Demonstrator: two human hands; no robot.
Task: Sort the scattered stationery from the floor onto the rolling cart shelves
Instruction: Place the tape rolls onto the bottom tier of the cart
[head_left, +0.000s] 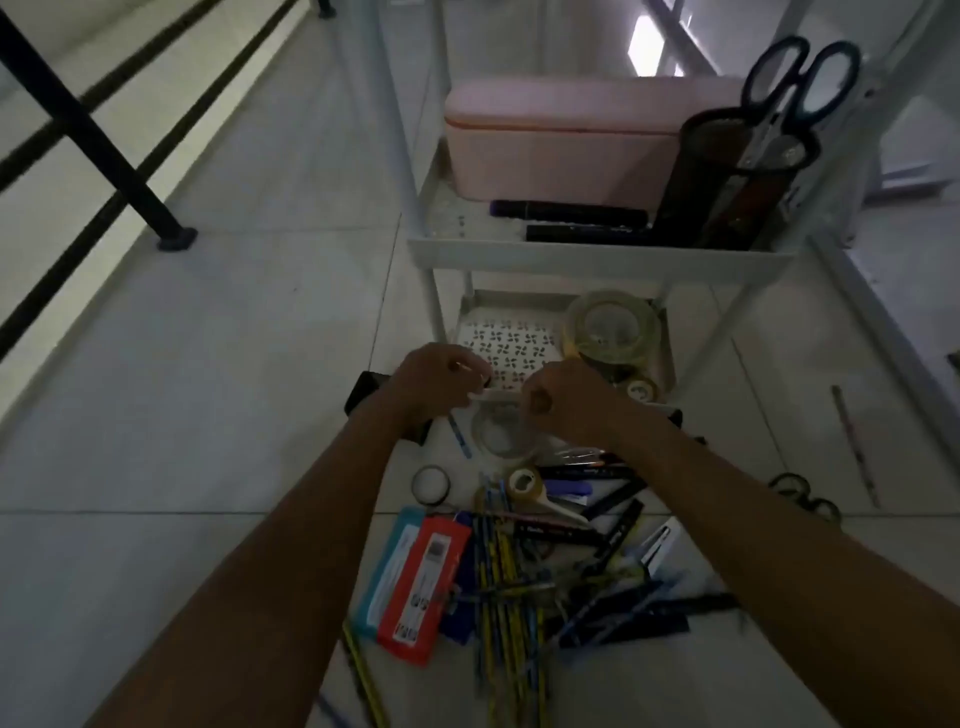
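Lying nearest on the tiled floor (182, 415), a heap of pencils (506, 582) and pens is seen, with a red packet (423, 587) overlapping a teal packet (387, 561) at its left side. Just beyond the heap, a small dark tape ring (430, 484) and a tan tape roll (524, 483) are found, and a pair of scissors (802, 496) lies well apart to the right. Above these, a thin white strip (496, 396) is pinched between the left hand (434, 387) and the right hand (569, 402), both grips curled; a clear tape roll (501, 431) is seen directly below them, though whether it is touched cannot be told. Beyond the hands, the lower shelf (483, 306) of the white cart (597, 257) is occupied by a patterned pad (511, 345) and a large clear tape roll (613, 327), with a smaller roll (641, 389) beside it. Farther still, on the upper shelf, two dark markers (576, 221) are laid in front of a pink box (566, 140), and black-handled scissors (800, 83) are stood in a black mesh cup (732, 182) at the right.
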